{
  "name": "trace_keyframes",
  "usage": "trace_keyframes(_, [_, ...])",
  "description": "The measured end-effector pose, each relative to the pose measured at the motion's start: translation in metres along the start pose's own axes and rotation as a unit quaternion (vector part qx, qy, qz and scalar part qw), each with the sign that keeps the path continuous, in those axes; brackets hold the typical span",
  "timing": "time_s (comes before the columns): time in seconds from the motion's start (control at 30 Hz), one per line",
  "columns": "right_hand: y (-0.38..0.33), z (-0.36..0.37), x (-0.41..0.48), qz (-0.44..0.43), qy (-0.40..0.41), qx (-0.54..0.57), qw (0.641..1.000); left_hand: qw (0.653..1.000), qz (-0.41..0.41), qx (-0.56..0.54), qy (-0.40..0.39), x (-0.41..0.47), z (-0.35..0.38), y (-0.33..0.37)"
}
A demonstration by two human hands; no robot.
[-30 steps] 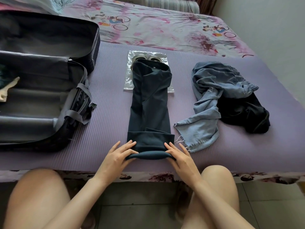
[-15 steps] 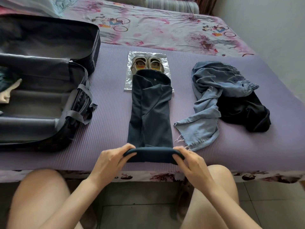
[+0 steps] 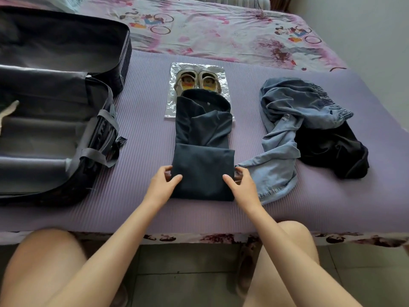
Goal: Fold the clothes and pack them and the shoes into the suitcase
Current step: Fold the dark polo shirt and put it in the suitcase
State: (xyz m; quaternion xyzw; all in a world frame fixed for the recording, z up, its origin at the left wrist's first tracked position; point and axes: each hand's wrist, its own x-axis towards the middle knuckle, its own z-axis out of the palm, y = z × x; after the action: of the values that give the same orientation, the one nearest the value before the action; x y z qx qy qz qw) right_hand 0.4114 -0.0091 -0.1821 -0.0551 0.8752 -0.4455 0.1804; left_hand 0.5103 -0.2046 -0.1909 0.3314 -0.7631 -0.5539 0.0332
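Observation:
A dark navy garment (image 3: 202, 151) lies lengthwise on the purple mat (image 3: 143, 134), its near end folded up over the middle. My left hand (image 3: 162, 185) pinches the fold's left edge, thumb on top. My right hand (image 3: 242, 185) grips the right edge the same way. Behind the garment a pair of sandals (image 3: 197, 82) sits in a clear plastic bag, partly covered by the garment's far end. An open dark suitcase (image 3: 55, 120) lies at the left. A crumpled pair of light blue jeans (image 3: 285, 129) and a black garment (image 3: 332, 151) lie at the right.
A pink patterned bedsheet (image 3: 221, 34) covers the bed beyond the mat. Something pale (image 3: 7, 109) shows inside the suitcase at the far left. My bare knees are below the bed's front edge, over a tiled floor. A wall stands at the right.
Both hands lifted the garment's near end off the mat and carried it forward, laying it over the middle. The garment now looks shorter and the sandals show more.

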Motion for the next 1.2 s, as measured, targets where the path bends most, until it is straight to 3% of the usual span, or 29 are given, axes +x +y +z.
trace_keyframes(0.3, [0.006,0.002,-0.027,-0.043,0.045,-0.004,0.998,0.997,0.034,-0.005,0.076,-0.036,-0.003,-0.012])
trace_keyframes(0.47, [0.018,0.005,-0.040,-0.008,0.026,0.020,0.999,0.997,0.024,0.006,0.079,-0.054,-0.002,-0.024])
trace_keyframes(0.7, [0.027,-0.003,-0.055,-0.036,0.024,-0.019,0.999,0.996,0.047,0.030,0.070,-0.069,-0.001,-0.033])
trace_keyframes(0.77, [0.035,-0.001,-0.060,-0.080,0.046,-0.077,0.993,0.990,0.083,0.067,0.093,-0.072,0.001,-0.042])
trace_keyframes(0.83, [0.035,0.000,-0.063,-0.173,0.051,-0.120,0.976,0.969,0.173,0.133,0.115,-0.071,0.000,-0.046])
trace_keyframes(0.93, [0.031,0.002,-0.063,-0.300,-0.023,-0.244,0.922,0.916,0.306,0.256,0.044,-0.065,-0.002,-0.044])
trace_keyframes(1.03, [0.034,0.004,-0.053,-0.293,-0.092,-0.351,0.885,0.878,0.298,0.369,-0.060,-0.054,-0.002,-0.044])
trace_keyframes(1.2, [0.051,0.001,-0.037,-0.285,-0.111,-0.313,0.899,0.872,0.291,0.385,-0.080,-0.037,-0.008,-0.051])
